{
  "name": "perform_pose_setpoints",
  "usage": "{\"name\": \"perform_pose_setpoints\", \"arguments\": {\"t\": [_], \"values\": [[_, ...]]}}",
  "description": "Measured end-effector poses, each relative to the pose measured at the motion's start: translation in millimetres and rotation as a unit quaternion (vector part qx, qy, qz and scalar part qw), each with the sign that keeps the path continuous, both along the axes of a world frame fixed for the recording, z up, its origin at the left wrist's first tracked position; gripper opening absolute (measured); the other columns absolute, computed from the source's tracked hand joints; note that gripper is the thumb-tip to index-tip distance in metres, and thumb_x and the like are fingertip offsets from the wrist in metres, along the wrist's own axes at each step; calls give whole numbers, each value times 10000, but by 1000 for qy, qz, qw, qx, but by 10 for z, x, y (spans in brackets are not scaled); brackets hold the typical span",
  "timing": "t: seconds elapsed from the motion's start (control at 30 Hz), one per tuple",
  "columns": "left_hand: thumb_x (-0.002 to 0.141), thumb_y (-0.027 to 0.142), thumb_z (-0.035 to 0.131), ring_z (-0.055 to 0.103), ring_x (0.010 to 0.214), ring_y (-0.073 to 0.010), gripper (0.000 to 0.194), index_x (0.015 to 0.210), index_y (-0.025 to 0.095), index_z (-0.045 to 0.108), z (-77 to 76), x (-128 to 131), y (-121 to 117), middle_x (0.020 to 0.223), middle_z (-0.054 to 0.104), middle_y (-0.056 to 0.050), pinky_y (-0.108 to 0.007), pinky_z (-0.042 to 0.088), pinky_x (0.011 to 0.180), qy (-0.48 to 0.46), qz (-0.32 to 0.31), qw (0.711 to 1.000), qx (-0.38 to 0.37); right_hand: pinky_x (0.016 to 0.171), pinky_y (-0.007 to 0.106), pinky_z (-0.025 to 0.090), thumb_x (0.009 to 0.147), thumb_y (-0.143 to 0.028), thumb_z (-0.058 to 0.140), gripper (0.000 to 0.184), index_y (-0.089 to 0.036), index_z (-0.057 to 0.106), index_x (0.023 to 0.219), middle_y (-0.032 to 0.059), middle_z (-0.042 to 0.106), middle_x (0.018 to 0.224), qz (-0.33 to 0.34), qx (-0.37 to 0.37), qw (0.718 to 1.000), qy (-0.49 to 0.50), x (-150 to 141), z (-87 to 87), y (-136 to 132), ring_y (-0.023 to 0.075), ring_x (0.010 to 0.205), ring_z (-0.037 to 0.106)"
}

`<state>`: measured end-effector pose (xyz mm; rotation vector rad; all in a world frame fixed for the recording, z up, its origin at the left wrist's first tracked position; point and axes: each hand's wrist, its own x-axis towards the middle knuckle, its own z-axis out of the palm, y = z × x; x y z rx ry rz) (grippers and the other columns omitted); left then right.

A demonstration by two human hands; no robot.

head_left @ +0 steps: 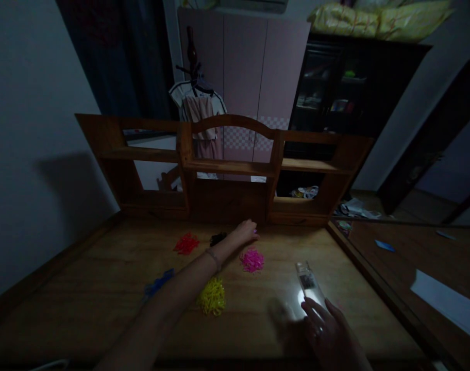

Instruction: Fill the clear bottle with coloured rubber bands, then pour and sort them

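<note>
My left hand (246,233) reaches far across the wooden tabletop with its fingers closed. A bit of a small purple piece (255,231) shows at its fingertips; the rest is hidden by the hand. Just below that hand lies a pile of small pink pieces (252,260), and a small black pile (218,238) sits to its left. My right hand (325,330) grips the lower end of a clear narrow plastic box (307,278), which lies slanted near the tabletop with something dark inside. The pieces are too small to name for certain.
Red pieces (186,243), yellow pieces (212,296) and blue pieces (158,283) lie in separate piles, the last two beside my left forearm. A wooden shelf unit (231,167) borders the far edge. A raised wooden rail (370,278) runs along the right side.
</note>
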<state>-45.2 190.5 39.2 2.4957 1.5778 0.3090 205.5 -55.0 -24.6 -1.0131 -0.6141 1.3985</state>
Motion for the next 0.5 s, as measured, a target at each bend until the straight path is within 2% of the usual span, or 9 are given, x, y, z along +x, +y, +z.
{"name": "perform_pose_setpoints", "arguments": {"t": [0.13,0.23,0.33,0.5], "values": [[811,468,675,627,960,-240,384,998,133,662,-135,52,102,1076,614,-136,-277,465,782,13,7,1000,1,874,378,568,684,-365,816,354,-285,704,1010,46,727,1110,10,-71,996,59,216,-80,-111,232,994,683],[863,511,588,635,952,-237,385,1009,164,668,-128,2,91,1080,615,-120,-288,472,782,6,13,1000,19,877,389,564,671,-421,813,335,-292,718,966,45,730,1103,8,-89,993,73,305,-95,-122,244,1008,675],[926,472,494,632,947,-217,343,1005,187,669,-2,-107,68,1078,610,-97,-288,469,792,-11,24,999,44,871,376,561,628,-413,833,377,-316,723,975,39,713,1161,8,-77,996,40,282,-56,-104,258,1122,630],[969,423,414,608,985,-197,336,1047,200,654,292,-356,-57,1094,591,-75,-287,455,851,-57,30,994,92,917,450,528,696,-441,762,414,-301,722,1084,82,675,1236,64,-32,995,-64,136,16,-11,325,1207,576]]}}
